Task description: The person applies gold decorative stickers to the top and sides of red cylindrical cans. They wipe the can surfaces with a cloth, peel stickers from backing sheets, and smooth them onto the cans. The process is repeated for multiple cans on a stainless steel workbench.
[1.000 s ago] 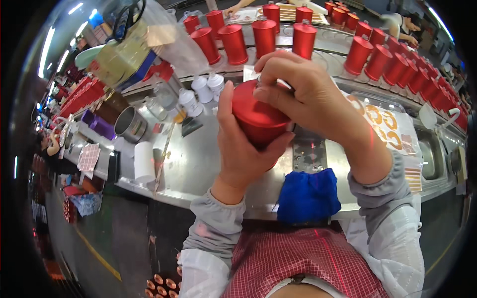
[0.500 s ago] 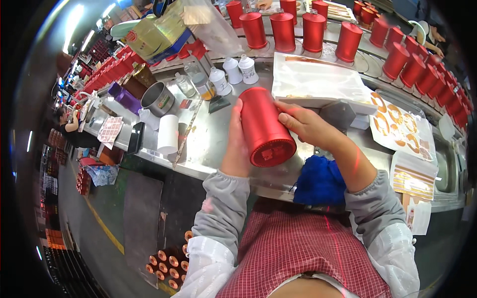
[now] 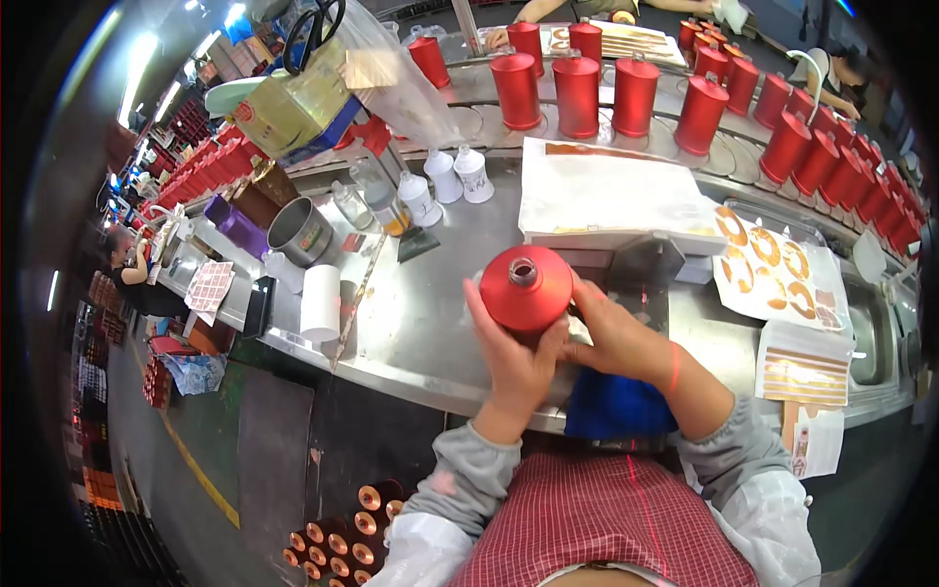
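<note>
Inspection, I judge: my left hand (image 3: 513, 370) and right hand (image 3: 620, 338) grip a metallic-red cylindrical bottle (image 3: 520, 298) between them; further turning calls for lighter fingers.

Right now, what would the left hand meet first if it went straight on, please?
Most likely the white bottles standing on the counter, though the height of the left hand is hard to judge.

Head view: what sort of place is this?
Probably a factory production line: many matching red bottles stand along a curved track, another red bottle is held over a metal bench, and a sheet of gold-coloured rings lies to the right.
</note>
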Action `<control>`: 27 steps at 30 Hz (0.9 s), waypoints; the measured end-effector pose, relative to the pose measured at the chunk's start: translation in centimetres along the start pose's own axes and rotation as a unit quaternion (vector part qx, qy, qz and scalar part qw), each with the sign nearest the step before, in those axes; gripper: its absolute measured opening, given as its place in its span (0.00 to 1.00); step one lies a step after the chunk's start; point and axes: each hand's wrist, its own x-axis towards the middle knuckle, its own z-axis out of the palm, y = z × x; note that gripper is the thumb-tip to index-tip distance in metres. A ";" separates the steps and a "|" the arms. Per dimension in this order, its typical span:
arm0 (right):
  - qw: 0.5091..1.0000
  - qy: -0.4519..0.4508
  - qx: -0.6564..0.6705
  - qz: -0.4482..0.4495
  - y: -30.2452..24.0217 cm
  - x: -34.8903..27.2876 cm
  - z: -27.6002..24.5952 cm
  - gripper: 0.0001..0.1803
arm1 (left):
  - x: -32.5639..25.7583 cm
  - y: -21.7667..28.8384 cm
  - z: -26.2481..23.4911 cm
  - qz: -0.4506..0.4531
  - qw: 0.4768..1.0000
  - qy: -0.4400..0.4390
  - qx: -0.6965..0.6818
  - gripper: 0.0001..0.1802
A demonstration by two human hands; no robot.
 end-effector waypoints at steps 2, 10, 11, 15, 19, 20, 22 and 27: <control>1.000 -0.008 0.014 0.017 0.0 -0.1 -0.3 0.56 | -1.1 0.9 -0.2 0.026 0.997 -0.015 0.075 0.58; 1.000 -0.014 0.010 -0.008 -0.8 -1.0 -2.0 0.47 | 1.5 2.0 -5.3 0.042 0.989 -0.137 0.036 0.53; 1.000 -0.001 0.014 -0.010 -0.9 -1.1 -2.0 0.47 | 3.1 1.5 -4.9 0.066 0.986 -0.152 0.010 0.53; 0.999 0.033 0.008 -0.040 0.5 -1.3 -1.5 0.47 | 4.4 1.1 -3.8 0.036 0.968 -0.248 0.024 0.53; 0.998 0.031 -0.044 -0.019 -1.3 -5.5 -4.0 0.34 | 1.6 2.4 -3.0 0.049 0.982 -0.138 0.118 0.56; 0.997 0.052 -0.053 -0.023 -1.4 -6.8 -5.1 0.32 | 1.1 2.9 -2.7 0.054 0.984 -0.118 0.120 0.54; 0.993 0.087 -0.070 -0.042 -0.6 -9.6 -7.8 0.29 | 1.7 3.1 -2.6 0.079 0.977 -0.149 0.132 0.54; 0.936 0.187 -0.239 0.178 5.6 -17.2 -17.7 0.21 | 1.7 2.4 -4.6 0.079 0.970 -0.178 0.142 0.43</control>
